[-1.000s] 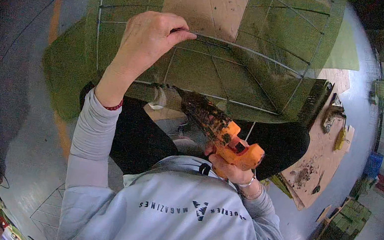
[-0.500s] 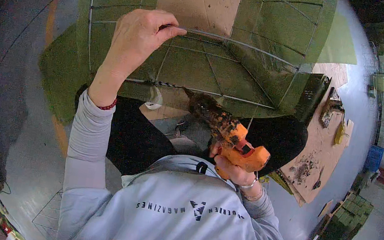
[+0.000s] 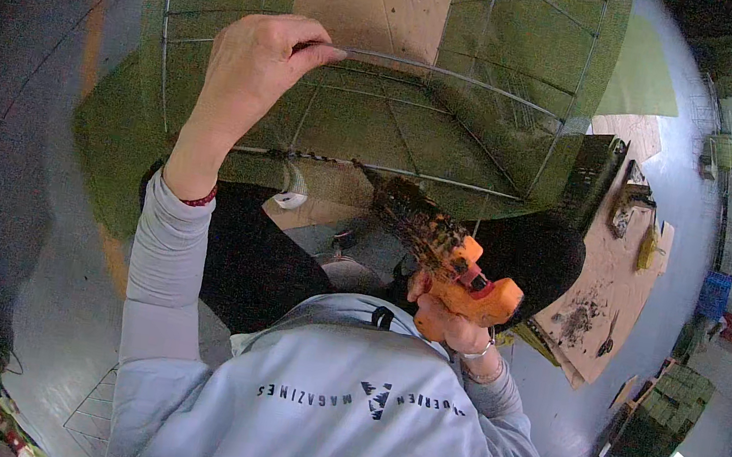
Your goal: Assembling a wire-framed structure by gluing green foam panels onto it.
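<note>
Left hand (image 3: 264, 55), nearly closed, pinches the mesh-covered wire frame (image 3: 475, 81); right hand (image 3: 460, 332), curled tight, grips the orange gun (image 3: 440, 245) at the frame's near side, handle (image 3: 429, 324) mostly hidden; nozzle (image 3: 370, 176) contact unclear.

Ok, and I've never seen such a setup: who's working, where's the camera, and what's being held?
There is no machine: a person works with bare hands. The view comes from a fisheye camera on their head, aimed down, so edges bend. The left hand has its grip on an upper wire of a green mesh-covered frame. The right hand holds an orange gun-shaped tool, crusted dark toward its tip, beside a lower wire with dark blobs; whether they touch is unclear. On cardboard to the right lie a yellow item and dark specks.
</note>
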Demonstrator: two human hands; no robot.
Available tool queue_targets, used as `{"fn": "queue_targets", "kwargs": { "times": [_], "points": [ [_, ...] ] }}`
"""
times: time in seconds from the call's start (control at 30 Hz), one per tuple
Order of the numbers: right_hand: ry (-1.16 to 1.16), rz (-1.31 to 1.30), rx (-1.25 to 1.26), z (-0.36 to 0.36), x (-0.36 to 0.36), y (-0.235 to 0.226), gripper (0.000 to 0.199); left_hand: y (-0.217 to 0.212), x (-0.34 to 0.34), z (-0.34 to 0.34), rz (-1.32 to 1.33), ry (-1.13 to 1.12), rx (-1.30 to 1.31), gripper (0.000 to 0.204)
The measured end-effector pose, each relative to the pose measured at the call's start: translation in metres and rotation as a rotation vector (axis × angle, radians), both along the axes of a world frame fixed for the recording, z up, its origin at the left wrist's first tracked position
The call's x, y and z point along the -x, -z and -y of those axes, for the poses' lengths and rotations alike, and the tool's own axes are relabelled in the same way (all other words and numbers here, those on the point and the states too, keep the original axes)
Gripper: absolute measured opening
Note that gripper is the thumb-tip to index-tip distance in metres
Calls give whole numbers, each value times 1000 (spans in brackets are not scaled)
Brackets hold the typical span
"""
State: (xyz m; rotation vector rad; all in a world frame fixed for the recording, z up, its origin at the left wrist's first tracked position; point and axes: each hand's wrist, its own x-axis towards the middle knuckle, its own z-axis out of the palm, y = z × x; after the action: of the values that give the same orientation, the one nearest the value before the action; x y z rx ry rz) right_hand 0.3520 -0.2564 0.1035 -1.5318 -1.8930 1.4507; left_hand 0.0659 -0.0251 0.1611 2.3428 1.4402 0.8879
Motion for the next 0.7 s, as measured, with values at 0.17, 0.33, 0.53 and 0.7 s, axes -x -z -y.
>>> {"fn": "queue_targets", "kwargs": {
  "times": [0.17,0.33,0.53,0.7],
  "points": [
    [493,-964,425,6,6,22,29,3,0,-3,-18,-3,-39,25],
    [-29,-173,161,-22,18,-24,26,2,0,-2,-22,-8,33,22],
    [273,-517,178,-8,19,-18,23,-2,0,0,-17,1,32,21],
    [410,-555,295,-2,10,-32,28,-4,-1,1,-31,17,71,21]
  ]
}}
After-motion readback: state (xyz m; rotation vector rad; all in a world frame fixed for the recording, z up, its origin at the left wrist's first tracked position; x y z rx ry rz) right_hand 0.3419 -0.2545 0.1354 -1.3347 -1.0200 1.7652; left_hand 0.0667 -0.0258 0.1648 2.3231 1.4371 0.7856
